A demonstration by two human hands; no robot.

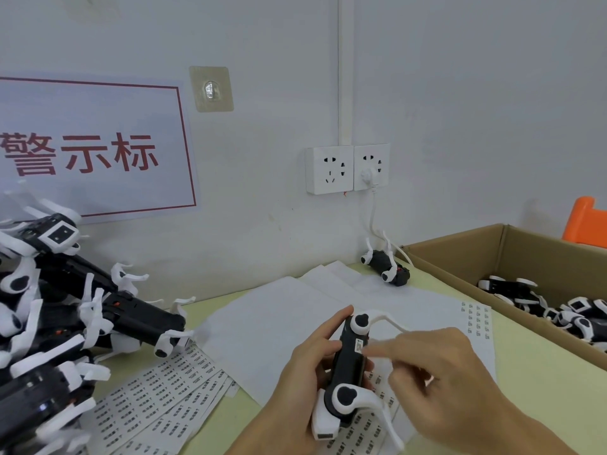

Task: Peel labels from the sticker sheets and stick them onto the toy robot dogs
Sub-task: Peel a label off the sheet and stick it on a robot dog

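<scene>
My left hand grips a black and white toy robot dog lying on its side above the table. A small white label sits on the dog's black body. My right hand is beside the dog with its index fingertip pressing at the label's edge. A fan of sticker sheets with printed labels lies to the left. Another sticker sheet lies to the right, partly under my right hand.
A pile of robot dogs is heaped at the left. A cardboard box with more dogs stands at the right. One dog lies by the wall under the power sockets, near a white cable. Blank backing sheets cover the table's middle.
</scene>
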